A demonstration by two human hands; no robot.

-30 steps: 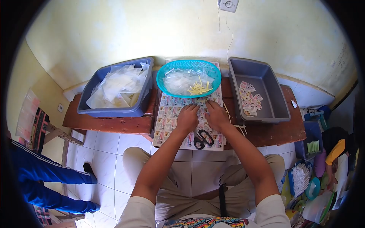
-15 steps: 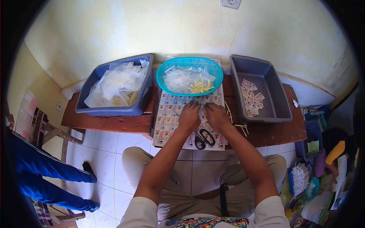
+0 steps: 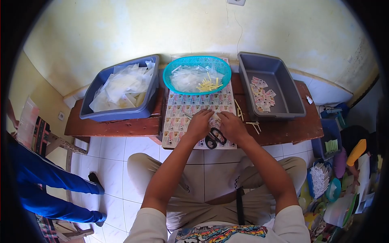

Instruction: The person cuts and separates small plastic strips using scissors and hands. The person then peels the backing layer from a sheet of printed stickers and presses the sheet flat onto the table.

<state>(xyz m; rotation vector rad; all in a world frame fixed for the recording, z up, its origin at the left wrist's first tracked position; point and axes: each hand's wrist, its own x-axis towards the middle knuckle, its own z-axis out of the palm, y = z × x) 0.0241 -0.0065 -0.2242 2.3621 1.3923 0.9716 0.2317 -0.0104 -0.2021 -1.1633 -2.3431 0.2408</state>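
Printed label sheets [image 3: 174,123] lie on the wooden bench in front of me. Both hands are over them, fingertips close together. My left hand [image 3: 200,124] has its fingers bent in; what it pinches, if anything, is too small to make out. Beside it, my right hand [image 3: 231,126] is curled the same way. Black-handled scissors [image 3: 215,137] lie between my wrists on the sheets. Beyond the hands stands a turquoise basket [image 3: 166,77] with clear plastic packets and pale yellow strips [image 3: 209,84].
A grey-blue tub [image 3: 117,114] of translucent bags is at left. The grey tub [image 3: 283,85] at right holds cut labels [image 3: 262,95]. Loose strips [image 3: 256,126] lie near it. A person in blue trousers [image 3: 56,174] stands left; another person's arm [image 3: 354,168] shows at right.
The view has shifted, so the bench and tubs appear slightly higher. My hands have come back toward me over the sheets, farther from the turquoise basket, still close together.
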